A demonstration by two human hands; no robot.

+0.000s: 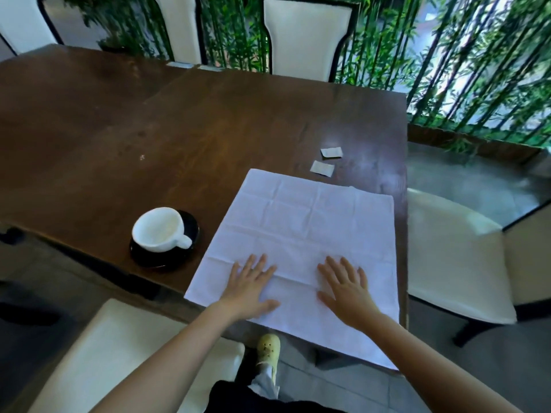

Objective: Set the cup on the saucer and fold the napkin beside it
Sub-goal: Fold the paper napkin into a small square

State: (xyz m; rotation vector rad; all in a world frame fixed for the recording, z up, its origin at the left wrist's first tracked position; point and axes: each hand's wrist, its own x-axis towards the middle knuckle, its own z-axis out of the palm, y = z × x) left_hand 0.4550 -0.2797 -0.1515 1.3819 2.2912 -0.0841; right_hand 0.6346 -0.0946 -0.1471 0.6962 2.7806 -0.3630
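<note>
A white cup (159, 229) stands on a black saucer (155, 259) near the front edge of the dark wooden table (149, 129), its handle pointing right. To its right a white napkin (304, 231) lies spread out flat, creased, with its near edge hanging over the table's front. My left hand (252, 286) and my right hand (346, 289) both rest flat on the napkin's near part, fingers spread, holding nothing.
Two small paper packets (326, 160) lie on the table behind the napkin. White-cushioned chairs stand at the right (453, 257), at the front left (125, 353) and behind the table (307, 37). The table's right edge runs just past the napkin.
</note>
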